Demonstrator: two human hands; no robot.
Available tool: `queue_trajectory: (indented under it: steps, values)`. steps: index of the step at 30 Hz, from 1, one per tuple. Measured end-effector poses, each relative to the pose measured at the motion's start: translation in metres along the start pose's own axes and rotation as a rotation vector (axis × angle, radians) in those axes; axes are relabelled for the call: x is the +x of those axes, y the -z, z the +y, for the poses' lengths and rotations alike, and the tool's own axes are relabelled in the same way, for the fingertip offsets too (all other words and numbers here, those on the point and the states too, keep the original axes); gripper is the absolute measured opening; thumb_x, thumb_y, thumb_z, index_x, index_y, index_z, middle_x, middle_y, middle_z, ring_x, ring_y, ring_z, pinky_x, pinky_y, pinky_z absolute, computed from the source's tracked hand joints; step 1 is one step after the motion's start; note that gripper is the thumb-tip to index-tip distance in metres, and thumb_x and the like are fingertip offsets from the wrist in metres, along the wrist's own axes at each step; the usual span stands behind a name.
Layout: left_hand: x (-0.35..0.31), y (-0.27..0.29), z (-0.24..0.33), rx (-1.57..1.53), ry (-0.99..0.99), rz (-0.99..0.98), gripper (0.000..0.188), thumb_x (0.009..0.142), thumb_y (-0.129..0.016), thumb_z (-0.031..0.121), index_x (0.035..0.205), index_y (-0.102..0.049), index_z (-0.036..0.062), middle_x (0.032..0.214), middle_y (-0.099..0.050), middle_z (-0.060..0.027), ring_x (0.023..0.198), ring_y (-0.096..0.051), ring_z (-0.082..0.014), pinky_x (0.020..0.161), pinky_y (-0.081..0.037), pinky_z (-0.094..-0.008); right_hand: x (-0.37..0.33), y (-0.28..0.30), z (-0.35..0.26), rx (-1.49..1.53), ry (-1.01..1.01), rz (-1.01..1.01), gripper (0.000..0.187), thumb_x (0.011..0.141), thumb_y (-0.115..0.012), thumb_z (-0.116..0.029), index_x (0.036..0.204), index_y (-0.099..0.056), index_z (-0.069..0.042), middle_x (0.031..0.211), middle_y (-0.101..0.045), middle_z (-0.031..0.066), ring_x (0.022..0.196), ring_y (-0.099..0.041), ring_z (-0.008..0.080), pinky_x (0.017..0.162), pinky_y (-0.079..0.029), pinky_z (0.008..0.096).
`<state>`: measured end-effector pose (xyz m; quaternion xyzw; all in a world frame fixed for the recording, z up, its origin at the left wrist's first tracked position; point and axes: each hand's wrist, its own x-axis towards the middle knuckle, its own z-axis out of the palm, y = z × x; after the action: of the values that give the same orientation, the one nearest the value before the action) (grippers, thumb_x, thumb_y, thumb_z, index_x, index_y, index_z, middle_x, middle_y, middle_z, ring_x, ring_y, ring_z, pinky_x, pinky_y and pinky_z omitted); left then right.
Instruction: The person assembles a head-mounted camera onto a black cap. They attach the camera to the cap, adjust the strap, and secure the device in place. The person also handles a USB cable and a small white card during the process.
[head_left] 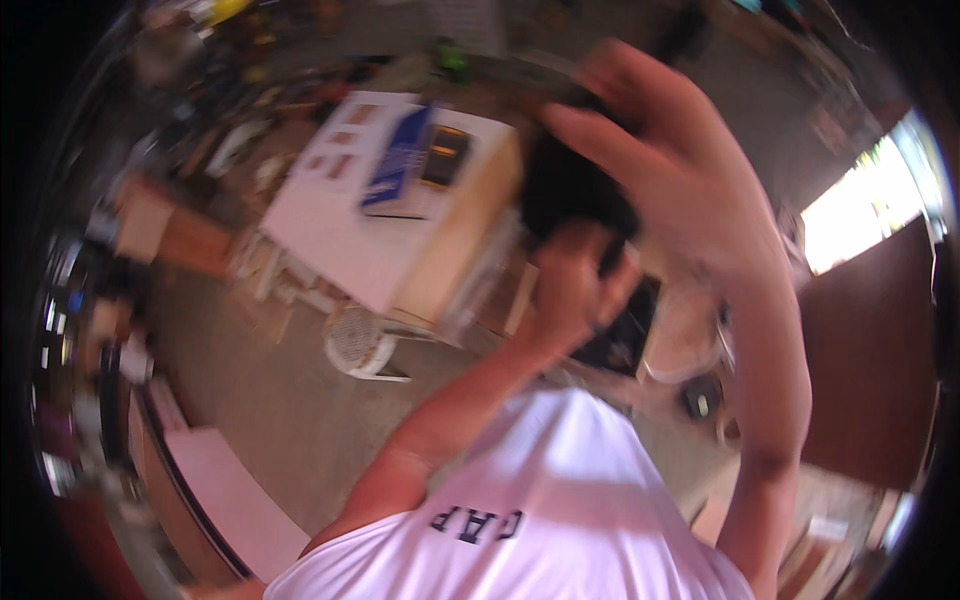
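Observation:
My left hand (585,285) is closed, its fingers curled at the lower edge of a black object (570,185) whose kind I cannot make out. Above it, my right hand (655,135) is raised with thumb and fingers curved wide apart, beside the upper right of that object. Nothing shows between the right fingers, though motion blurs them. To the left stands a white-topped table (320,225). On it lie a blue and white box (400,160), a black and yellow device (445,155) and several small brown rectangles (345,140).
A white plastic chair (358,342) stands close by the table's near side. Wooden boxes (175,230) and clutter sit at the far left. At the lower left is a long pale board (230,490). A large brown panel (870,350) stands at right, below a bright opening (865,210).

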<state>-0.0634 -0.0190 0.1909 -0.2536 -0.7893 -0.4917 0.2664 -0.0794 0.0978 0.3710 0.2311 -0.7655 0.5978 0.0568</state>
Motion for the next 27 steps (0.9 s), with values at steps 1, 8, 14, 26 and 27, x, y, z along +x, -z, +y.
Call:
queue_trajectory:
  steps: [1,8,14,26,27]
  values:
    - [0.002,0.006,0.01,-0.051,-0.015,0.072,0.023,0.088,-0.08,0.017,0.103,-0.072,0.0022,0.092,-0.072,-0.0207,0.086,-0.071,-0.0444,0.08,-0.058,-0.0483,-0.003,0.002,-0.005,0.005,-0.003,-0.004,0.021,0.103,-0.075,-0.009,0.118,-0.064,0.0,0.109,-0.065,-0.0023,0.1,-0.057,0.004,0.084,-0.048,0.023]
    - [-0.018,0.014,0.008,-0.11,-0.071,0.125,0.036,0.085,-0.081,0.015,0.112,-0.066,-0.003,0.108,-0.064,-0.0235,0.102,-0.064,-0.0459,0.089,-0.056,-0.0523,-0.02,-0.012,-0.029,0.01,-0.014,0.077,0.015,0.104,-0.069,-0.007,0.108,-0.054,-0.006,0.089,-0.05,-0.0045,0.078,-0.044,0.0017,0.063,-0.032,0.0213]
    - [-0.032,0.015,0.001,0.05,-0.021,0.201,0.048,0.077,-0.089,0.011,0.115,-0.061,0.0019,0.117,-0.059,-0.022,0.109,-0.062,-0.0447,0.097,-0.053,-0.052,-0.016,-0.034,-0.035,-0.049,0.046,-0.004,0.02,0.105,-0.069,-0.011,0.106,-0.051,-0.005,0.087,-0.046,-0.0032,0.079,-0.042,0.0039,0.068,-0.032,0.0214]
    - [-0.044,0.025,0.01,0.06,-0.007,0.25,0.038,0.088,-0.088,0.028,0.091,-0.059,0.0037,0.095,-0.058,-0.0151,0.091,-0.06,-0.0385,0.085,-0.048,-0.0494,-0.003,-0.027,-0.034,-0.159,0.141,-0.078,0.016,0.106,-0.065,-0.009,0.101,-0.05,-0.005,0.085,-0.043,-0.0024,0.081,-0.041,0.006,0.071,-0.032,0.0235]
    - [-0.044,0.023,0.013,0.065,0.0,0.245,0.038,0.088,-0.087,0.029,0.091,-0.06,0.0033,0.096,-0.058,-0.0152,0.091,-0.06,-0.0386,0.085,-0.048,-0.0498,-0.005,-0.027,-0.034,-0.148,0.132,-0.08,0.016,0.106,-0.065,-0.008,0.102,-0.05,-0.005,0.086,-0.045,-0.0021,0.081,-0.042,0.006,0.071,-0.033,0.0232]
